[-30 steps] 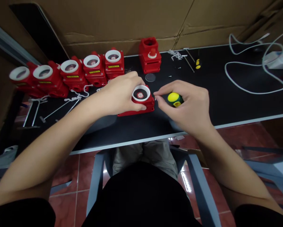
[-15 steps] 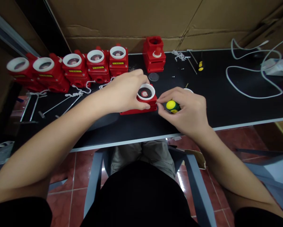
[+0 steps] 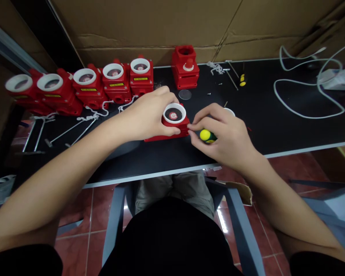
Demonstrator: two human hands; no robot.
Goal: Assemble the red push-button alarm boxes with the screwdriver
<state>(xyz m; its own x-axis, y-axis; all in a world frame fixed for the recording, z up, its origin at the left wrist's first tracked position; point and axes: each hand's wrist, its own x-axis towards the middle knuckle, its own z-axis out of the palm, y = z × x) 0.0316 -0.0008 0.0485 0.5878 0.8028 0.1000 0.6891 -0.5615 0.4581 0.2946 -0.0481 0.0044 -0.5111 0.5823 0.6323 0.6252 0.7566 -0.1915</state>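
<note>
Red box (image 3: 184, 127) on the black table (image 3: 126, 161), directly before the person, long axis seeming to run left to right. Left hand (image 3: 153, 117) lies over its left part, fingers behind and thumb along the near side, gripping around the white ring (image 3: 174, 121). Right hand (image 3: 222, 132) is nearer the box's right end: thumb and forefinger nearly closed there, any small piece between them too hidden to tell. Remaining fingers curl round a screwdriver (image 3: 207, 135), yellow butt toward the box.
</note>
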